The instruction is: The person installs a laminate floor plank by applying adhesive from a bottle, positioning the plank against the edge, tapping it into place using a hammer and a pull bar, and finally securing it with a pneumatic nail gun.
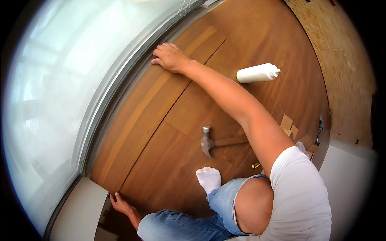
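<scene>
Long, wood-grained plank point(134, 124) is lying along the grey window frame point(128, 85), slightly apart from neighbouring boards point(177, 160). Right hand point(171, 57) is resting on its outer edge, fingers bending; whether gripping, cannot tell. Left hand point(122, 205) is touching its near end, fingers parted, released. 1 metal-headed, brown-handled hammer point(217, 142) and 1 smooth white bottle point(257, 73) are lying on the boards.

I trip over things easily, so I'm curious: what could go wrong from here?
The right hand is at the edge of the plank by the window frame, so its fingers might get pinched if the plank shifted. The hammer lies with its claw toward the socked foot, which could catch on it. The bottle is on its side and might roll or perhaps leak.
</scene>
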{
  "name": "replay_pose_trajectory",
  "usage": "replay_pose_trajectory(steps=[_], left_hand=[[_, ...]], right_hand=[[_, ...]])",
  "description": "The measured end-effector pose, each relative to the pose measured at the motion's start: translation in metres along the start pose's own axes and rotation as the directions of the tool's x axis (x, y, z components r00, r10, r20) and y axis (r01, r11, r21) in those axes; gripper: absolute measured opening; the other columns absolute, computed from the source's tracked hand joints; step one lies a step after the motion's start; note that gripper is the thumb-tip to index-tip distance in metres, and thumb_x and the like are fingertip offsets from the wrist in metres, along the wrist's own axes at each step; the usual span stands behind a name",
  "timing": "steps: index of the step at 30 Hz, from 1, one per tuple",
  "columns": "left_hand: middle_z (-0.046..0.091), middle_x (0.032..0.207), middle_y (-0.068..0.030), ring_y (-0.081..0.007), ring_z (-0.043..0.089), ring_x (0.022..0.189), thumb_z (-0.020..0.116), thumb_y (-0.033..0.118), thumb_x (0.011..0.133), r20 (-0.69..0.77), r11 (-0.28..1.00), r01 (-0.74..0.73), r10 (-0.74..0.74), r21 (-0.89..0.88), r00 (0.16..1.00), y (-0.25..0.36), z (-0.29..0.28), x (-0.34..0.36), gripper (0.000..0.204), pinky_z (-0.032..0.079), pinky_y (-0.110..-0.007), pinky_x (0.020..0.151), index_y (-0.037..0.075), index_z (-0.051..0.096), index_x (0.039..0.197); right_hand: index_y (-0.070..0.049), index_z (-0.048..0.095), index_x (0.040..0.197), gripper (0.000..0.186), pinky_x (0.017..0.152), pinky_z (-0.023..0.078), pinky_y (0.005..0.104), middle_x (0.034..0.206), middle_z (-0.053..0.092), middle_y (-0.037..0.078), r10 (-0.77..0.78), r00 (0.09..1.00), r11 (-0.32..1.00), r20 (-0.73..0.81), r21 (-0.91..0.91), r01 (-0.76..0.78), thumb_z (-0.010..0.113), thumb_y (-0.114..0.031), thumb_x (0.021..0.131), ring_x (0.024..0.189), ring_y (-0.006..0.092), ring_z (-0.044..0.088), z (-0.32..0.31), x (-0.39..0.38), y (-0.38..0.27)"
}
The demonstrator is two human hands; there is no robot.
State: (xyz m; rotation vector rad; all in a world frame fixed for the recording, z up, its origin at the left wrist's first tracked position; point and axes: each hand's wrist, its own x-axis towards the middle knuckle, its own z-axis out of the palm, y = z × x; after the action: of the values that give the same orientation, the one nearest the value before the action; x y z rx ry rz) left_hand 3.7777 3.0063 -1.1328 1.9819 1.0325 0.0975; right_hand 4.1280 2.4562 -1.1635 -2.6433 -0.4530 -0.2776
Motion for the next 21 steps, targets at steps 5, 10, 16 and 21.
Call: replay_pose_trajectory(steps=[5,10,16,21], left_hand=[[0.064,0.129,-0.0277,-0.0370,0.061,0.116,0.063,0.028,0.102,0.128,0.809,-0.260,0.227,0.527,0.965,0.001,-0.010,0.006,0.049,0.045,-0.043,0.106,-0.008,0.062,0.135],[0.060,0.132,-0.0275,-0.0398,0.052,0.124,0.065,0.036,0.101,0.121,0.777,-0.262,0.236,0.573,0.964,-0.003,-0.007,0.002,0.057,0.040,-0.047,0.108,-0.008,0.060,0.137],[0.057,0.129,-0.0261,-0.0427,0.049,0.119,0.066,0.032,0.099,0.134,0.690,-0.383,0.387,0.615,0.912,-0.015,-0.007,-0.008,0.055,0.040,-0.050,0.106,-0.006,0.059,0.138],[0.048,0.142,-0.0236,-0.0417,0.047,0.121,0.072,0.025,0.094,0.187,0.709,-0.411,0.375,0.574,0.908,-0.012,-0.016,-0.017,0.061,0.041,-0.049,0.106,-0.005,0.052,0.143]], right_hand=[[-0.008,0.067,0.091,0.029,0.092,0.050,0.0451,0.098,0.065,0.011,-0.034,0.998,0.998,-0.058,-0.051,0.031,0.068,-0.037,0.095,0.102,0.0324,0.060,0.009,-0.011,0.006],[-0.008,0.068,0.099,0.026,0.091,0.049,0.0457,0.099,0.066,0.012,-0.080,0.992,0.991,-0.100,-0.111,0.069,0.065,-0.033,0.097,0.102,0.0336,0.061,0.007,-0.007,-0.008],[-0.006,0.068,0.107,0.027,0.099,0.048,0.0455,0.112,0.069,0.013,-0.168,0.978,0.964,-0.127,-0.229,0.136,0.060,-0.031,0.098,0.110,0.0348,0.062,0.009,-0.018,-0.008],[-0.008,0.057,0.143,0.047,0.117,0.039,0.0431,0.148,0.055,0.014,-0.165,0.985,0.946,-0.059,-0.292,0.141,0.053,-0.035,0.105,0.140,0.0315,0.048,0.010,-0.043,-0.012]])
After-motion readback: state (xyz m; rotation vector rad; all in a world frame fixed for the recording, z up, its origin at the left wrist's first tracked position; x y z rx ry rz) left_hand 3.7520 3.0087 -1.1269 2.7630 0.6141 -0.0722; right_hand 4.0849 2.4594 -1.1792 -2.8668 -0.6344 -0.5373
